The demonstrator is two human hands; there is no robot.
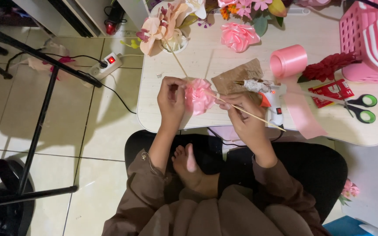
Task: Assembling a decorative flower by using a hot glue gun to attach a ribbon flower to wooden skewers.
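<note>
from the head cam the pink ribbon rose (199, 96) looks basically fully formed, pinched at its edge by the left hand (172, 99) fingers, while the right hand (243, 117) fingers pinch the thin wooden stick (250, 113) just beside it, glue gun (267, 92) resting just past them, so i'd guess only finishing is left.

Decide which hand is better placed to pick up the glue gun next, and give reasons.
Right hand: the glue gun lies just beside it, while the left hand pinches the pink ribbon rose further away.

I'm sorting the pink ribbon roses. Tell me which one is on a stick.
The rose between the left hand and right hand, mounted on the thin wooden stick. The other rose lies loose on the table.
</note>
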